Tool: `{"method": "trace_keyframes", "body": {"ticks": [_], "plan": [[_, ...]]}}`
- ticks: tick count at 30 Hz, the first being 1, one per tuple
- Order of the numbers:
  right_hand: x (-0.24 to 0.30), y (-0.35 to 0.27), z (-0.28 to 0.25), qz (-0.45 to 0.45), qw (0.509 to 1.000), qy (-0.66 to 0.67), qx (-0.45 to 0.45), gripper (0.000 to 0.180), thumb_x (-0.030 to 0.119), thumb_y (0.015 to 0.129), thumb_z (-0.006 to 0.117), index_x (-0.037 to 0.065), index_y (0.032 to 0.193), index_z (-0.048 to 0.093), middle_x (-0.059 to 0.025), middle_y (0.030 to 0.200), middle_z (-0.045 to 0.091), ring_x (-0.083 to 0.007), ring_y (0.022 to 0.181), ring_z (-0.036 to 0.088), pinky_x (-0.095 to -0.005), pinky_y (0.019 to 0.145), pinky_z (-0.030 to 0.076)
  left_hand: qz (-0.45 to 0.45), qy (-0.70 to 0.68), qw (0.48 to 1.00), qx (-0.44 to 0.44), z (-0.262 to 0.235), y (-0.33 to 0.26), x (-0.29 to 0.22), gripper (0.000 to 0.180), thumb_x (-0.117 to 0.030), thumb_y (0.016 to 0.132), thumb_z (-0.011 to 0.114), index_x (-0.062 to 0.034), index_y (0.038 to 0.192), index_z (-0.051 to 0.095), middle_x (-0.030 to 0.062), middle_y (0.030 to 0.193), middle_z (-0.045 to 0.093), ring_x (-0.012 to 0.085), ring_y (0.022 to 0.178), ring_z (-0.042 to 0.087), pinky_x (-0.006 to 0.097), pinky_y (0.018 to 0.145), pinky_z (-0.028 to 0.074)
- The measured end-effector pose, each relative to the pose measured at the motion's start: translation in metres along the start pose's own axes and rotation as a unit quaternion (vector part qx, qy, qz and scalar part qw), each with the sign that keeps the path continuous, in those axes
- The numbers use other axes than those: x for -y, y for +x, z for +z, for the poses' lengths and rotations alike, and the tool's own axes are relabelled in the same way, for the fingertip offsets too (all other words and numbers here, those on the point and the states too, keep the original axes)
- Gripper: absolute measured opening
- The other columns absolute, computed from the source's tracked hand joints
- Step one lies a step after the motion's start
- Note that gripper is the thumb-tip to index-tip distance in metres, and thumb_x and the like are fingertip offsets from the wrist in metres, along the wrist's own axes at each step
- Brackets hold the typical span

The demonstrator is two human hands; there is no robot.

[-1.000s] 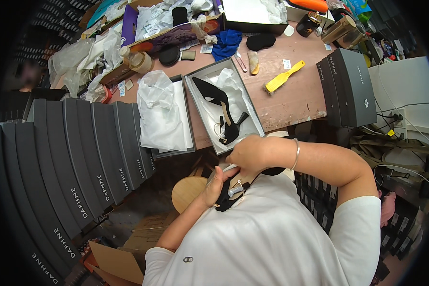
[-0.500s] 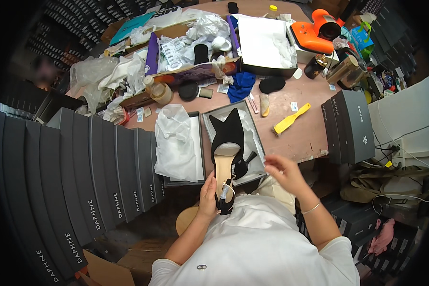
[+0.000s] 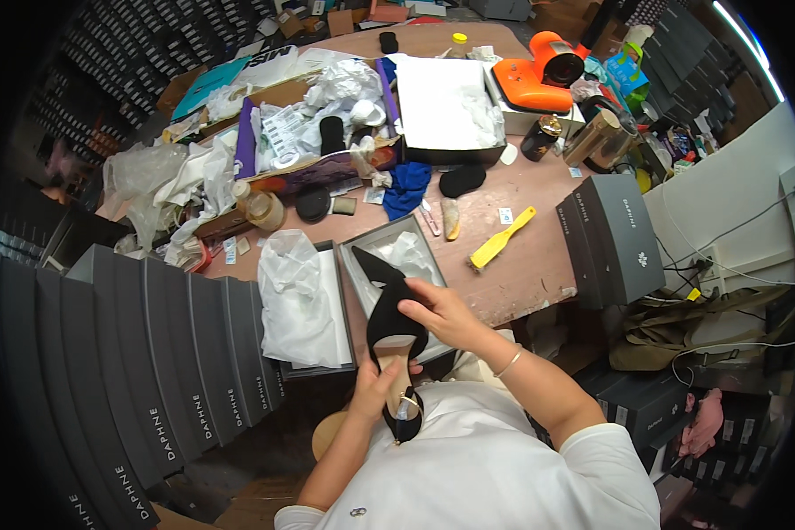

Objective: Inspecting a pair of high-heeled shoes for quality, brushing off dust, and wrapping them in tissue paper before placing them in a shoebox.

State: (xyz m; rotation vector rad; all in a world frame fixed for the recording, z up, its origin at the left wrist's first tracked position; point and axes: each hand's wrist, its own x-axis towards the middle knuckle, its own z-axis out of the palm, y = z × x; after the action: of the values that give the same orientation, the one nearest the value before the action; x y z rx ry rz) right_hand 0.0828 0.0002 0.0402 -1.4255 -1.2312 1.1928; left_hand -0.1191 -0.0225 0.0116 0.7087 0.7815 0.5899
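Note:
A black high-heeled shoe [image 3: 395, 322] with a beige insole and a thin strap at the back is held over the grey shoebox in front of me. My left hand [image 3: 373, 389] is wrapped round its rear half. Up near the toe, my right hand [image 3: 446, 316] grips the front part, its thumb on the black upper. Another pointed black toe [image 3: 370, 265] shows beyond the held shoe, partly covered by it. White tissue paper [image 3: 408, 252] lines the open shoebox [image 3: 435, 287]. Beside it, crumpled white tissue [image 3: 293, 296] lies over the box's other half [image 3: 345, 309].
Grey shoeboxes [image 3: 141, 353] stand in a long row at left, with more boxes [image 3: 614, 238] at right. A yellow brush [image 3: 502, 238], a blue cloth [image 3: 408, 190] and a black pad [image 3: 462, 181] lie on the table. Behind are a purple carton [image 3: 327, 166] and an orange device [image 3: 530, 84].
My right hand has come in from the right and taken hold of the shoe's front. The shoe has tilted slightly. The whole view has shifted, with table things appearing further left.

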Motion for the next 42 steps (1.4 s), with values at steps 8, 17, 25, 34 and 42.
{"method": "trace_keyframes", "body": {"ticks": [8, 17, 25, 34, 42], "plan": [[-0.127, 0.04, -0.145, 0.021, 0.817, -0.567, -0.105, 0.056, 0.006, 0.083, 0.053, 0.006, 0.137, 0.04, -0.0197, 0.141, 0.039, -0.0363, 0.129, 0.039, -0.0473, 0.107, 0.031, -0.145, -0.171, 0.974, 0.02, -0.01, 0.033, -0.008, 0.034, -0.022, 0.094, 0.056, -0.0003, 0.119, 0.051, 0.0146, 0.101, 0.062, 0.0182, 0.08, 0.064, 0.036, 0.074, 0.057], [-0.155, 0.013, -0.188, 0.145, 0.839, -0.521, 0.06, 0.048, 0.012, 0.088, 0.055, 0.015, 0.135, 0.044, -0.0178, 0.103, 0.061, -0.0332, 0.101, 0.06, -0.0452, 0.086, 0.048, -0.099, -0.097, 0.986, -0.092, 0.01, 0.061, -0.021, 0.024, -0.027, 0.094, 0.057, -0.0057, 0.104, 0.053, 0.0045, 0.083, 0.059, 0.0105, 0.067, 0.056, 0.027, 0.06, 0.05], [-0.052, 0.034, -0.16, -0.089, 0.852, -0.507, -0.1, 0.055, 0.016, 0.088, 0.058, 0.024, 0.14, 0.043, -0.0086, 0.072, 0.054, -0.0234, 0.056, 0.058, -0.0348, 0.048, 0.046, 0.054, 0.043, 0.992, -0.108, 0.035, 0.058, -0.021, 0.05, -0.005, 0.088, 0.056, -0.0084, 0.135, 0.038, 0.0031, 0.089, 0.053, 0.0079, 0.063, 0.05, 0.022, 0.054, 0.044], [0.012, 0.027, -0.066, -0.327, 0.802, -0.5, 0.002, 0.045, 0.027, 0.089, 0.059, 0.027, 0.133, 0.05, -0.0025, 0.063, 0.047, -0.0186, 0.048, 0.055, -0.0331, 0.043, 0.044, -0.089, -0.063, 0.994, 0.0, -0.002, 0.038, -0.074, 0.03, -0.008, 0.082, 0.045, 0.0012, 0.11, 0.05, 0.012, 0.085, 0.055, 0.0159, 0.064, 0.052, 0.03, 0.056, 0.046], [-0.037, 0.038, -0.116, -0.154, 0.854, -0.476, -0.144, 0.046, 0.022, 0.085, 0.064, 0.021, 0.13, 0.054, -0.0074, 0.067, 0.053, -0.0231, 0.053, 0.057, -0.0344, 0.046, 0.046, -0.27, -0.384, 0.873, 0.134, -0.039, 0.026, -0.053, 0.036, -0.029, 0.087, 0.045, 0.0007, 0.108, 0.047, 0.0127, 0.083, 0.05, 0.0168, 0.062, 0.047, 0.029, 0.055, 0.045]]}}
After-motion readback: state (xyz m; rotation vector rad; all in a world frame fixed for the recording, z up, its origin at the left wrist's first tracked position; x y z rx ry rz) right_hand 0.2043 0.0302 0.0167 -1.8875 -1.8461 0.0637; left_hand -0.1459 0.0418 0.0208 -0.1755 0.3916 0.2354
